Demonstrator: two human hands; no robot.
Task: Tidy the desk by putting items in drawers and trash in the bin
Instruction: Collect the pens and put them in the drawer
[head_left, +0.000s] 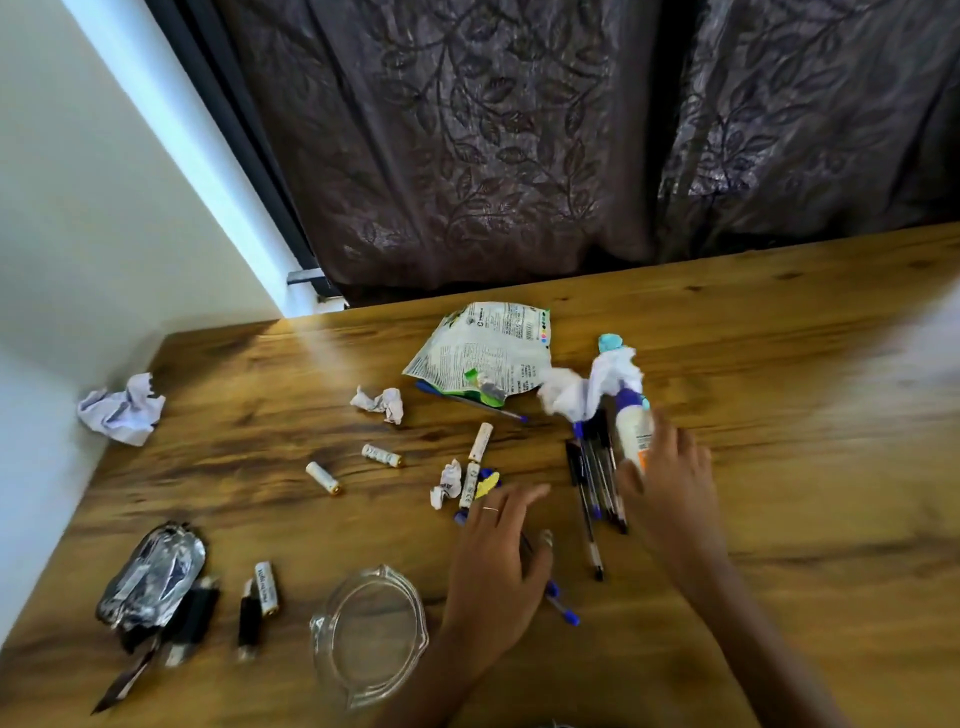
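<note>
On the table (779, 322): batteries (382, 454), pens (597, 478), crumpled paper (122, 409), wrapper (485, 348) uncleared; left hand (493, 566) flat on pens, right hand (670, 483) gripping glue bottle (635, 426).

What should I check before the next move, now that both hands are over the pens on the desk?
1. Right hand grips the white bottle: cannot tell, blurred.
2. Left hand free to pick up: ok, fingers straight over the blue pens.
3. Pen bunch gathered together: ok.
4. Batteries sorted: not ok, scattered.
5. Crumpled paper and snack wrapper binned: not ok, on the desk.
6. Drawer or bin reachable: cannot tell, out of view.
</note>
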